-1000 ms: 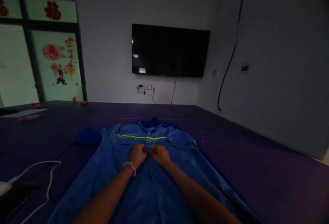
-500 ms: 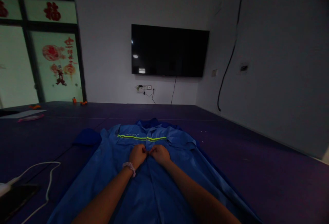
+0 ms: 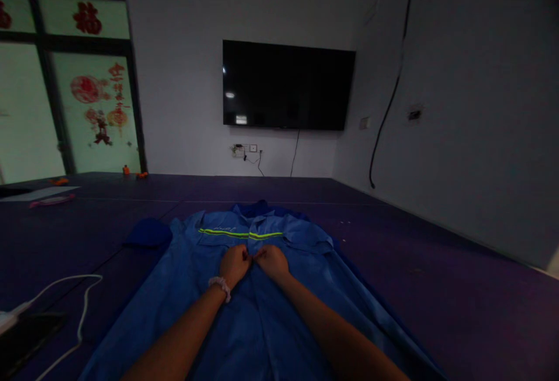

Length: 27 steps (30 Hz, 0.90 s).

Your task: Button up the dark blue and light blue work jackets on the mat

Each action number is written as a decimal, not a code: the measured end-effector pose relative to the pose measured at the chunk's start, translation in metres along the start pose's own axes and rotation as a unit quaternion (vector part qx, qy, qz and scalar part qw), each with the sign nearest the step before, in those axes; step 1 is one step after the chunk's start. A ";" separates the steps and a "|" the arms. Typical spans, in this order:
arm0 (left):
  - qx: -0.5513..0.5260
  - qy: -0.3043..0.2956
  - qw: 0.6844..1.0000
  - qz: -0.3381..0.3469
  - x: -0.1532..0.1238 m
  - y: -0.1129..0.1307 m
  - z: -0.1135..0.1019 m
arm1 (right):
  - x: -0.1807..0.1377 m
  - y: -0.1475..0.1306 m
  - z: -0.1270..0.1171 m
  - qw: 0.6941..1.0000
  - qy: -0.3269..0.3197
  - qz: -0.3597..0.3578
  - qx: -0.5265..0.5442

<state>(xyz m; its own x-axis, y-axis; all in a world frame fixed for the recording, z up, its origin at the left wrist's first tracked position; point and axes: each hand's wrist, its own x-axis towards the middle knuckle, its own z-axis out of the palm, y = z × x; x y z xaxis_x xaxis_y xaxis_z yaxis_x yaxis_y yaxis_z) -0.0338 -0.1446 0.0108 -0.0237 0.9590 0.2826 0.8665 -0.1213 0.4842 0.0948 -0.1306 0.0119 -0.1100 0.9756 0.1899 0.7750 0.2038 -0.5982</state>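
Observation:
A blue work jacket [image 3: 227, 323] lies spread out with its front up and its collar at the far end. Yellow-green stripes cross its chest. At the front opening, just below the stripes, my left hand [image 3: 234, 264] pinches the jacket's edge with closed fingers. My right hand [image 3: 271, 261] is closed on the same opening, its fingertips almost touching those of the left. What lies between the fingertips is too small to make out. A pale scrunchie [image 3: 220, 288] circles my left wrist. Darker blue cloth shows beneath the jacket at the collar.
On the purple surface [image 3: 437, 288], a blue cap [image 3: 148, 233] sits by the jacket's left side. A dark phone [image 3: 30, 337] and a white cable [image 3: 85, 305] lie at the near left. Small orange items [image 3: 142, 175] stand near the glass door. A television [image 3: 288, 87] hangs on the wall.

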 end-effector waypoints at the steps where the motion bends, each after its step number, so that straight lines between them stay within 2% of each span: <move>1: 0.003 0.001 1.000 0.001 0.000 0.000 0.000 | -0.001 0.000 0.000 1.000 0.003 -0.004 -0.007; 6: 0.005 0.005 1.000 0.007 -0.001 0.000 0.001 | -0.005 -0.002 -0.002 0.998 0.015 -0.030 -0.045; 16: 0.005 0.003 1.000 0.010 0.000 0.000 0.001 | -0.003 0.003 -0.010 0.990 -0.035 -0.121 -0.068; 27: 0.004 0.003 1.000 0.014 -0.001 0.001 0.000 | -0.005 0.003 -0.012 0.978 -0.048 -0.156 -0.132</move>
<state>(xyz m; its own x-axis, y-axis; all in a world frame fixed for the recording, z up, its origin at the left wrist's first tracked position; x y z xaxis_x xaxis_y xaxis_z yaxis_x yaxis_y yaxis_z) -0.0328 -0.1460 0.0114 -0.0025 0.9538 0.3004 0.8706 -0.1457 0.4699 0.1050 -0.1353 0.0181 -0.4151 0.8750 0.2491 0.8264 0.4771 -0.2989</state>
